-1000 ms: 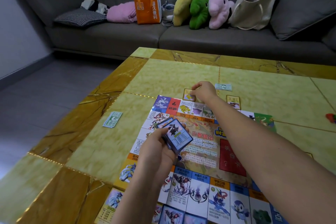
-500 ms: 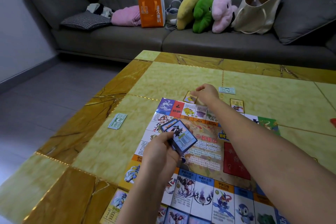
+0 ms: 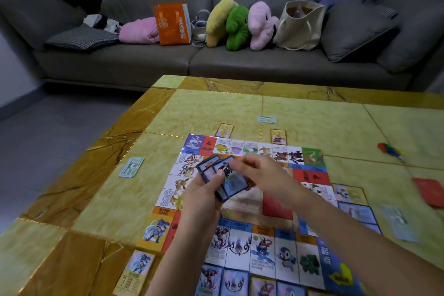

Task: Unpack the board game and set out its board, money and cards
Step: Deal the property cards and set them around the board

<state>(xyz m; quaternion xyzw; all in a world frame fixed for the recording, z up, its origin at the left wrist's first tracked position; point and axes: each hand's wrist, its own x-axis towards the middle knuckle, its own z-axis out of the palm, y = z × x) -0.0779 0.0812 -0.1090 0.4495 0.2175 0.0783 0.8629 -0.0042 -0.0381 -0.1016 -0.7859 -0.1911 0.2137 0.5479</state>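
Head view, one entry: cards being dealt out round the board.

- Board (image 3: pixel 262 247): unfolded flat on the counter (image 3: pixel 216 108), toward its near edge. It looks thin and glossy, so I judge it would slide easily.
- Deck (image 3: pixel 209 168): held above the board's middle in the left hand (image 3: pixel 204 192), whose fingers are curled round it. The cards are fanned loose at the top.
- Top card (image 3: pixel 234 180): the right hand (image 3: pixel 260 170) meets it, fingers bent onto its far end in what looks like a pinch. Motion blur hides the exact contact.
- Laid cards (image 3: pixel 225 130): just beyond the board's far edge, with more along its other sides.
- Money (image 3: pixel 131 167): a green stack near the counter's left edge. A loose bill (image 3: pixel 267 119) lies toward the far edge, and there are blurred bills toward the right edge.

Hazards, as judged:
- The fan is slack. A second card may ride off with the top one, or several may spill onto the board.
- Both forearms cross low over the board. A drag there would shift the board and push the cards along its near edge out of line.
- The green stack lies close to the left edge. A passing arm could sweep it to the floor.
- The single bills are light, so a quick reach nearby may flip or scatter them.
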